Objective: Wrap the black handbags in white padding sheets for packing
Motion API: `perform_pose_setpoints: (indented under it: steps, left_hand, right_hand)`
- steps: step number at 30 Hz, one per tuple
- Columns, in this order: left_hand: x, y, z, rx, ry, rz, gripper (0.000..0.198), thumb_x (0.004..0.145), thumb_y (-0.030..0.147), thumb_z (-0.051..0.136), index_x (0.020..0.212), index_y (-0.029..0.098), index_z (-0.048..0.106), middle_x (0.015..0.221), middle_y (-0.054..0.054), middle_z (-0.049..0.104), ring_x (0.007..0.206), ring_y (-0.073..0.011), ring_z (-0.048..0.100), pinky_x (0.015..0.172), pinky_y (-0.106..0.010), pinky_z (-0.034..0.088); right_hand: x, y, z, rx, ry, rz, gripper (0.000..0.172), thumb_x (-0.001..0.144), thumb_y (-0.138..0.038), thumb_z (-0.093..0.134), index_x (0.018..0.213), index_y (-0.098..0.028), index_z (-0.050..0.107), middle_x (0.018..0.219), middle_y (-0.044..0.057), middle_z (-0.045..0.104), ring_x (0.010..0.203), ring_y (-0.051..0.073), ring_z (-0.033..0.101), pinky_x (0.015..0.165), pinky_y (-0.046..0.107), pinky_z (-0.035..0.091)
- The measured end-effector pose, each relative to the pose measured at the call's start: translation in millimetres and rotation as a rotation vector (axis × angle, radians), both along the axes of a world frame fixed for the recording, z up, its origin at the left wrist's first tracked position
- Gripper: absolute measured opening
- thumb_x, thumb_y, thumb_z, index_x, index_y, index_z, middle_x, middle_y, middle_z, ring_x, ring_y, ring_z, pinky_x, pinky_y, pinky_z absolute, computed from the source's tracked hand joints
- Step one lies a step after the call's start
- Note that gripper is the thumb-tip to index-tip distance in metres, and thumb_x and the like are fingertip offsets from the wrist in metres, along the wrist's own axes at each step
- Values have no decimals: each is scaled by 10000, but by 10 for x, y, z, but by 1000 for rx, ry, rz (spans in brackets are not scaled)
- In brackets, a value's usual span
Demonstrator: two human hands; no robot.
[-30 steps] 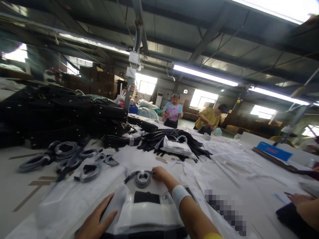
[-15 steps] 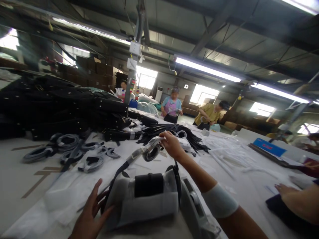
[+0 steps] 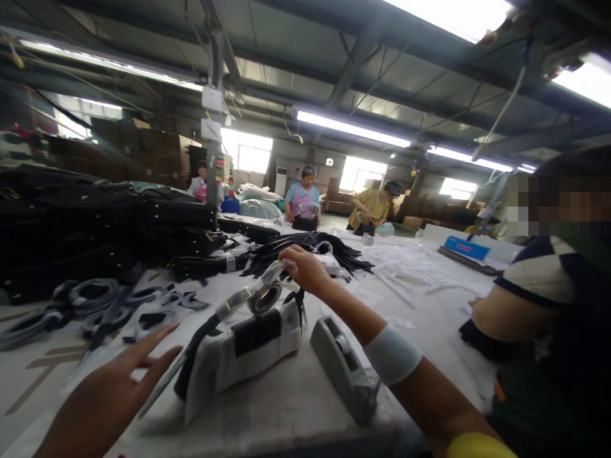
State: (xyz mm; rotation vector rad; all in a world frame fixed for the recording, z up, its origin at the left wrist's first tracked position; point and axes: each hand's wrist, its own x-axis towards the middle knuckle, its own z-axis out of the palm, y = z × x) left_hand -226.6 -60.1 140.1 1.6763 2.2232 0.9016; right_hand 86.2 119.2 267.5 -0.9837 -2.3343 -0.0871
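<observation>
A black handbag, partly wrapped in white sheet material, rests on the table in front of me. Its arched handle is covered in clear and white wrapping, and a grey wrapped coil hangs beneath it. My right hand is closed around the top of the wrapped handle. To the left of the bag, my left hand is held with fingers stretched apart, touching nothing that I can see. A grey tape dispenser stands just right of the bag.
Wrapped strap coils lie at left, before a heap of black bags. Black straps spread behind my right hand. White strips cover the right side. A co-worker stands close on the right; others work across the table.
The bag has turned and shifted away from me, apart from my left hand, which was beside it. My right hand still holds the handle. My view has swung right, showing more of the co-worker.
</observation>
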Motion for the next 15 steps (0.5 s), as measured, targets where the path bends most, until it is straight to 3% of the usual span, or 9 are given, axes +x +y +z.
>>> perform_pose_setpoints:
  steps: [2, 4, 6, 9, 11, 15]
  left_hand:
    - [177, 171, 338, 164, 78, -74, 735, 850, 780, 334, 1428, 344, 461, 1386, -51, 600, 985, -343, 699, 822, -489, 559]
    - [390, 447, 630, 279, 91, -205, 798, 833, 777, 380, 1458, 284, 431, 1506, -63, 476, 1259, -365, 550, 1062, -504, 417]
    - [599, 783, 860, 209, -37, -361, 926, 797, 788, 445, 1491, 178, 376, 1554, -114, 396, 1406, -382, 370, 1161, -504, 275]
    - [858, 1258, 1095, 75, -113, -525, 954, 805, 798, 418, 1491, 140, 352, 1395, -128, 577, 1264, -330, 542, 1052, -407, 427]
    - [987, 1476, 1194, -33, -129, -617, 897, 780, 810, 467, 1411, 173, 476, 1215, -90, 685, 1111, -300, 629, 893, -339, 514]
    - [1165, 1620, 1262, -286, -149, -766, 683, 699, 786, 632, 1081, 224, 701, 947, -35, 709, 897, -245, 652, 665, -255, 512]
  right_hand:
    - [-9, -46, 34, -6, -13, -23, 214, 891, -149, 591, 1068, -248, 656, 1095, -1, 677, 933, 179, 639, 821, 274, 463]
    - [-33, -77, 66, -8, -23, -44, 224, 893, -164, 592, 1082, -263, 661, 1091, -11, 703, 954, 189, 648, 833, 285, 461]
    - [-54, -80, 84, -7, -28, -58, 230, 894, -178, 593, 1088, -277, 666, 1102, -22, 715, 974, 191, 653, 845, 288, 458]
    - [-49, -59, 79, 1, -20, -70, 230, 902, -207, 591, 1103, -290, 668, 1128, -28, 718, 975, 190, 661, 830, 284, 464]
    - [-8, -74, 54, 15, -11, -69, 222, 905, -222, 594, 1102, -287, 674, 1129, -22, 721, 966, 191, 666, 819, 283, 470]
    - [151, -255, -121, 91, 14, -59, 367, 894, -203, 629, 1255, -263, 612, 1257, 16, 675, 1112, 196, 617, 939, 297, 442]
